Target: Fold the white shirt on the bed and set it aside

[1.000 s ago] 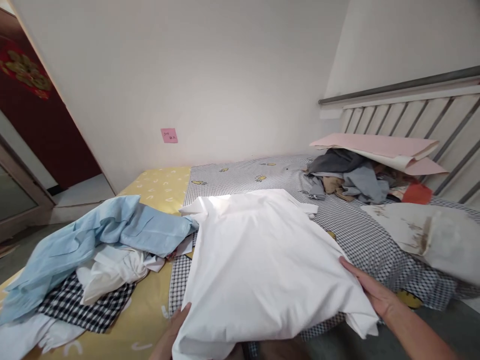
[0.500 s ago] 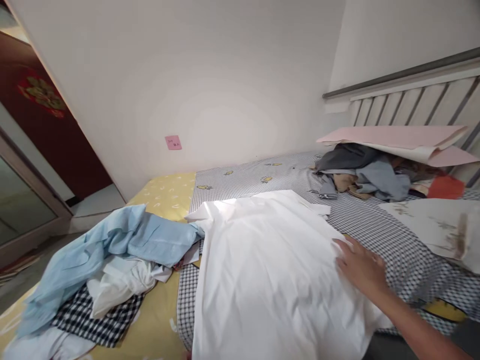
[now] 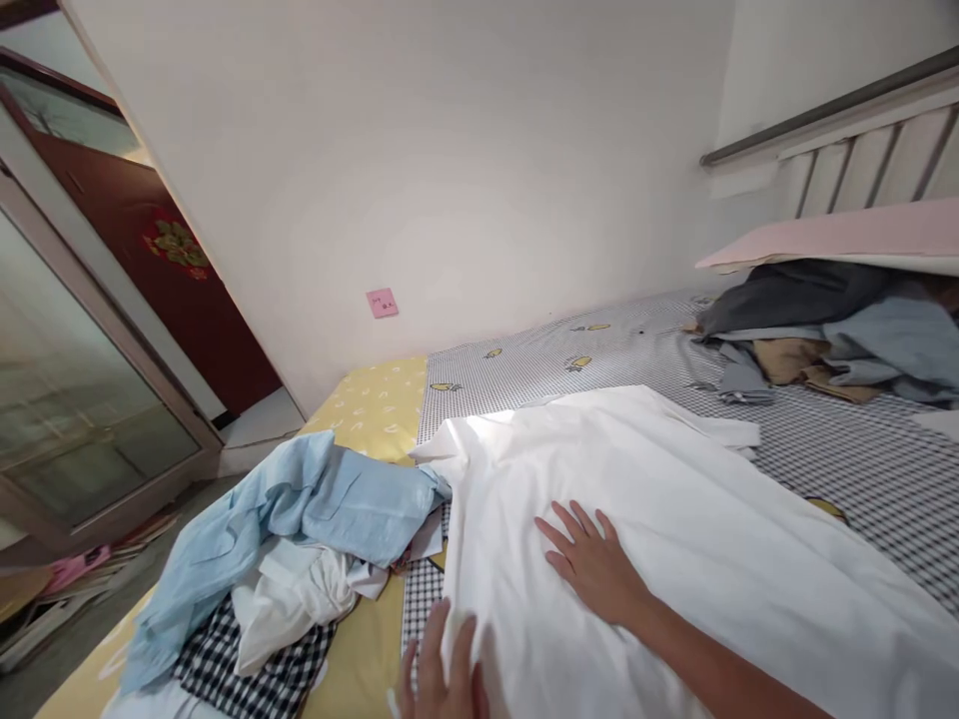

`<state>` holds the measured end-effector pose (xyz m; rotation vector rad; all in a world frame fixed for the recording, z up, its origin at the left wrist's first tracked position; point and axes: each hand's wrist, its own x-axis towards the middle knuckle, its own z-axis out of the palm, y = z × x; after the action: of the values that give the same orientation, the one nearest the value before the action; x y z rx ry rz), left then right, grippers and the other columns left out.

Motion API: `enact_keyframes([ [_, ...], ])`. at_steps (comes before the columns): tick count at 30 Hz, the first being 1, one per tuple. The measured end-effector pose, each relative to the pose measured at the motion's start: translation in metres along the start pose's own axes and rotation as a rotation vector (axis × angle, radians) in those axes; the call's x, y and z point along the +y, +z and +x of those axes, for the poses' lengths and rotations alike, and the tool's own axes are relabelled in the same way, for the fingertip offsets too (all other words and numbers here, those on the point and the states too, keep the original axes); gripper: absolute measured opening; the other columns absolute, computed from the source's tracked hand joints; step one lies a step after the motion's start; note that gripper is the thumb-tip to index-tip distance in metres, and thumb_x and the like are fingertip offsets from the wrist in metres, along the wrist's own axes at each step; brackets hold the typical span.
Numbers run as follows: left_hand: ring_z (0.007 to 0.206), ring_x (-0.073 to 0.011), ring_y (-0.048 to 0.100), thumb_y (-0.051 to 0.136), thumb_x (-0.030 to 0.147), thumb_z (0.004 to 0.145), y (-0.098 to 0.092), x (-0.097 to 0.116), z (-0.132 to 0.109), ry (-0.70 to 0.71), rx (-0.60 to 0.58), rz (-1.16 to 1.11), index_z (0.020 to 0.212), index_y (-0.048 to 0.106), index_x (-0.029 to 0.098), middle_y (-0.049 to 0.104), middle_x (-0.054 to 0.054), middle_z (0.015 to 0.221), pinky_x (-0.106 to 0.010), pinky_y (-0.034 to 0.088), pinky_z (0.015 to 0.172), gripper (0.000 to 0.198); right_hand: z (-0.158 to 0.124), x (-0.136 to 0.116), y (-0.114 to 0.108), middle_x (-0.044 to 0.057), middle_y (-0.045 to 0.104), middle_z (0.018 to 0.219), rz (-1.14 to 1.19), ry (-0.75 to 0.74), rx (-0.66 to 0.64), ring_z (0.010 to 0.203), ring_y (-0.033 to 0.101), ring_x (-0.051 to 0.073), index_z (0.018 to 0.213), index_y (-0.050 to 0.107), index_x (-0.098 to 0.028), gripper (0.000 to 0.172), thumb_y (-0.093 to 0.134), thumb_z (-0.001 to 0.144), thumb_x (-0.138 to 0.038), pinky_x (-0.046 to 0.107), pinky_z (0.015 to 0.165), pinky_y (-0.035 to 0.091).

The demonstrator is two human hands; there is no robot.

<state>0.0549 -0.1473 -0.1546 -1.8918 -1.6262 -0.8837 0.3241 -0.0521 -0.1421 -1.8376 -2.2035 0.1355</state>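
Closest to me: my left hand [image 3: 442, 669], fingers fanned, nothing pinched, at the near left edge of the white shirt [image 3: 659, 509]. Can't tell if those fingertips press the cloth or hover. A bit farther out, my right hand [image 3: 599, 569] is palm down on the shirt, fingers spread wide, resting on top, no grip.

Handling, my guess: light, soft, limp. No stiffness to speak of, so it'll sag and wrinkle between holds. Not fragile. Might slide a little over the sheet under a flat palm. Best holds: side edge by my left fingers for one, shoulder corners beyond my right hand for squaring it up. Pinch edges; mid-panel grabs would just bunch it.

Looks: plain white, spread under and beyond both hands, creased round my right palm and toward me, smoother past the fingertips. Short sleeves stick out at the far end, left and right. Near hem out of frame.

It lies on checked bedding [image 3: 861, 479]. Left of my grip, a light blue garment [image 3: 292, 509] reaches the left sleeve; can't tell if they touch. Far right, past my fingertips, a dark clothes pile [image 3: 801, 300], well apart.
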Motion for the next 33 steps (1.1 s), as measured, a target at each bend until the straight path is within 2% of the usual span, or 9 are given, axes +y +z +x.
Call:
enact_keyframes([
  [3,0.147,-0.0263,0.044,0.052,0.016,0.094,0.021,0.03,0.052,0.246,-0.109,-0.061,0.131,0.063,0.032,0.052,-0.007,0.156,-0.059,0.027,0.124,0.042,-0.001,0.006,0.003,0.001,0.035,0.166,0.004,-0.024,0.082,0.155,0.028,0.034,0.153,0.044,-0.045,0.052,0.03,0.105,-0.056,0.065,0.122,0.021],
  [6,0.15,-0.0266,0.04,0.052,0.03,0.097,0.054,0.033,0.105,0.384,-0.357,-0.156,0.124,0.067,0.03,0.055,-0.005,0.154,-0.066,0.017,0.126,0.03,0.0,0.008,0.006,0.0,0.04,0.164,0.0,-0.033,0.14,0.152,0.033,0.034,0.151,0.046,-0.047,0.049,0.034,0.105,-0.056,0.065,0.12,0.025],
  [9,0.149,-0.0266,0.042,0.046,0.028,0.098,0.085,-0.006,0.149,0.13,-0.556,-0.113,0.131,0.065,0.027,0.059,-0.009,0.15,-0.063,0.016,0.127,0.039,0.0,0.008,0.005,-0.001,0.041,0.163,0.018,-0.043,0.127,0.151,0.035,0.033,0.151,0.047,-0.047,0.049,0.034,0.105,-0.055,0.065,0.12,0.026],
  [12,0.152,-0.0313,0.036,0.04,0.02,0.093,0.107,-0.066,0.175,-0.076,-0.536,-0.054,0.138,0.061,0.013,0.051,-0.019,0.155,-0.057,0.021,0.127,0.049,0.0,0.008,0.002,-0.002,0.039,0.164,0.031,-0.028,0.092,0.152,0.034,0.033,0.151,0.046,-0.046,0.049,0.032,0.105,-0.056,0.066,0.12,0.027],
  [15,0.155,-0.0355,0.026,0.031,0.022,0.095,0.121,-0.107,0.183,-0.249,-0.502,0.001,0.147,0.045,-0.001,0.035,-0.028,0.162,-0.055,0.019,0.128,0.059,0.0,0.008,0.0,-0.003,0.04,0.163,0.015,-0.013,0.081,0.152,0.034,0.033,0.151,0.046,-0.046,0.049,0.032,0.105,-0.055,0.066,0.12,0.027],
  [18,0.158,-0.0338,0.019,0.032,0.026,0.096,0.13,-0.116,0.181,-0.31,-0.509,0.016,0.151,0.039,-0.002,0.03,-0.027,0.165,-0.05,0.015,0.129,0.062,0.001,0.009,0.003,-0.004,0.04,0.163,-0.011,-0.014,0.097,0.152,0.035,0.032,0.151,0.046,-0.047,0.048,0.034,0.105,-0.054,0.065,0.12,0.028],
  [25,0.158,-0.0337,0.018,0.033,0.019,0.092,0.115,-0.093,0.175,-0.284,-0.561,0.016,0.147,0.045,-0.005,0.034,-0.028,0.163,-0.049,0.013,0.129,0.061,0.0,0.009,0.007,-0.002,0.043,0.162,-0.023,-0.01,0.121,0.151,0.036,0.032,0.15,0.049,-0.044,0.049,0.035,0.104,-0.054,0.065,0.119,0.027],
  [29,0.15,-0.0323,0.037,0.035,0.02,0.095,0.099,-0.069,0.171,-0.281,-0.576,-0.024,0.145,0.051,0.004,0.048,-0.025,0.155,-0.047,0.026,0.125,0.055,0.0,0.01,0.009,-0.001,0.044,0.161,-0.007,-0.015,0.133,0.15,0.037,0.033,0.15,0.05,-0.043,0.05,0.036,0.103,-0.053,0.065,0.12,0.026],
  [33,0.142,-0.0318,0.049,0.042,0.02,0.094,0.095,-0.049,0.179,-0.314,-0.572,-0.122,0.159,0.026,0.012,0.054,-0.023,0.15,-0.047,0.039,0.115,0.068,0.001,0.01,0.009,-0.001,0.044,0.161,0.004,-0.013,0.132,0.151,0.035,0.033,0.15,0.051,-0.043,0.049,0.036,0.103,-0.051,0.065,0.121,0.024],
])
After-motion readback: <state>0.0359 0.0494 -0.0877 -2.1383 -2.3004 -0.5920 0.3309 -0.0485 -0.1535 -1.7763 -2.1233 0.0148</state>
